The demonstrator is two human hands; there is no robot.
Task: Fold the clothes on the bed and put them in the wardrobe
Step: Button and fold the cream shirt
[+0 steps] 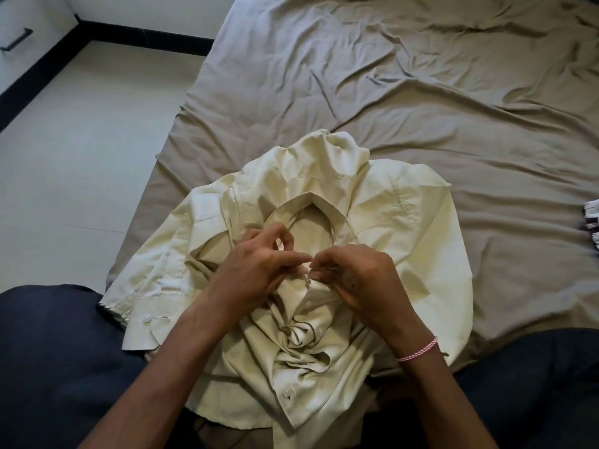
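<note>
Dark trousers (48, 367) beside crumpled cream shirt (405, 228)

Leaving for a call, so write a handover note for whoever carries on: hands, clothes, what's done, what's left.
Left hand pinches the shirt front just below the collar. Right hand pinches the opposite edge, fingertips meeting, apparently at a button.
The shirt lies face up at the near edge of the bed, lower half bunched, sleeves loose. A striped garment shows at the bed's right edge.
Done: nothing folded in view.
Left: fold the shirt, then the rest, and put them away.
</note>
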